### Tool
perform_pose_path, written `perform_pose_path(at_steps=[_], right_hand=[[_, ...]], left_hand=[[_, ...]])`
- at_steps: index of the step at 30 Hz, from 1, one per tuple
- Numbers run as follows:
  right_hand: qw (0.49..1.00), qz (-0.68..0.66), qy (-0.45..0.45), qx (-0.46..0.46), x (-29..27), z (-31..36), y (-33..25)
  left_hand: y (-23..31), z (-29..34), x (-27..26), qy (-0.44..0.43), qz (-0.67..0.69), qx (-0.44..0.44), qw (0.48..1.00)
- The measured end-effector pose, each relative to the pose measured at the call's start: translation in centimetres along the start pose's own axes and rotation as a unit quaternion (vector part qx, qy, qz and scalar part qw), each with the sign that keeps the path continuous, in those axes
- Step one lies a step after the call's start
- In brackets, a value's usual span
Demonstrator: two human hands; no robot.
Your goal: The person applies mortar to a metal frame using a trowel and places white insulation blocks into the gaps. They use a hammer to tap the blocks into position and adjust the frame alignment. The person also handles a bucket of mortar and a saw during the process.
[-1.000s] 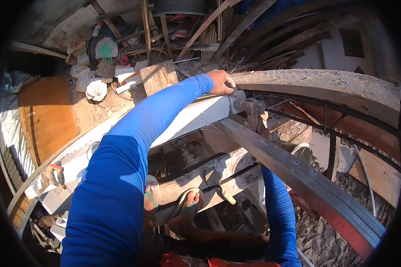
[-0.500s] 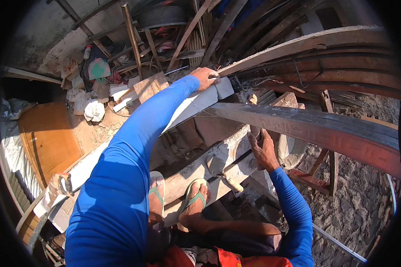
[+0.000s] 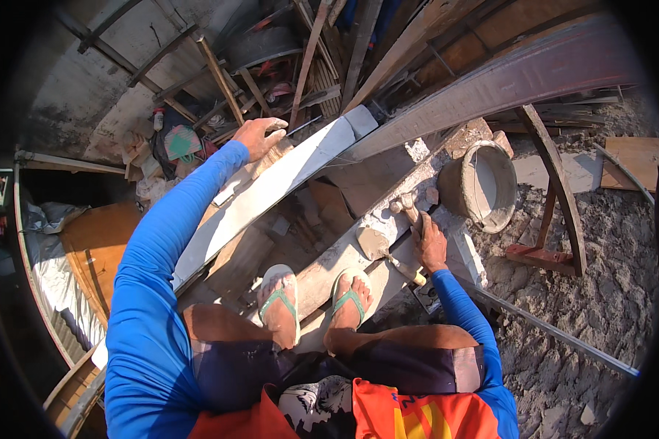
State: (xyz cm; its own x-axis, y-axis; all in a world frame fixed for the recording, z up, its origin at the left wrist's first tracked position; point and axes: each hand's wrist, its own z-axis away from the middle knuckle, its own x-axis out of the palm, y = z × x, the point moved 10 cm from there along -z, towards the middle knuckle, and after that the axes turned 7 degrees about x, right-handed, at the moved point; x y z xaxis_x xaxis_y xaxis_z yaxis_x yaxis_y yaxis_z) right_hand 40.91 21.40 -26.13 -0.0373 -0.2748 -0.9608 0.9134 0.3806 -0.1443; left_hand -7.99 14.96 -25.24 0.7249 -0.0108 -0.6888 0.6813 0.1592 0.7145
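Within the right hand (image 3: 430,245), a hammer (image 3: 408,208) looks dusty-brown.

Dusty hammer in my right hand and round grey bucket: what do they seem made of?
Dusty hammer: blunt head probably metal, dull with grime; tan handle, by colour, likely wood. Round grey bucket: perhaps plastic or rubber, from its matte, crusted wall.

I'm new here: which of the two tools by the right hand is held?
The hammer, gripped in the right hand; the trowel lies unheld on the planks.
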Motion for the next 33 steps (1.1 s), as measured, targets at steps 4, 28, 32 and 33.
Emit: perform_pose_path(at_steps=[4, 28, 32, 33], right_hand=[[1.0, 0.002, -0.003, -0.003, 4.5, 0.3, 4.4], [0.957, -0.279, 0.059, -0.048, -1.0, -5.4, -10.5], [0.726, -0.684, -0.067, 0.017, 5.3, -12.5, -12.5], [0.68, -0.723, -0.108, 0.057, 7.0, -13.6, -13.5]], left_hand=[[1.3, 5.7, 0.0, 0.006, -0.002, -0.011, 1.0], [4.2, 20.0, 5.3, 0.144, -0.149, 0.081, 0.975], [3.9, 22.1, 4.4, 0.155, -0.186, 0.074, 0.968], [3.8, 23.6, 4.1, 0.163, -0.192, 0.063, 0.966]])
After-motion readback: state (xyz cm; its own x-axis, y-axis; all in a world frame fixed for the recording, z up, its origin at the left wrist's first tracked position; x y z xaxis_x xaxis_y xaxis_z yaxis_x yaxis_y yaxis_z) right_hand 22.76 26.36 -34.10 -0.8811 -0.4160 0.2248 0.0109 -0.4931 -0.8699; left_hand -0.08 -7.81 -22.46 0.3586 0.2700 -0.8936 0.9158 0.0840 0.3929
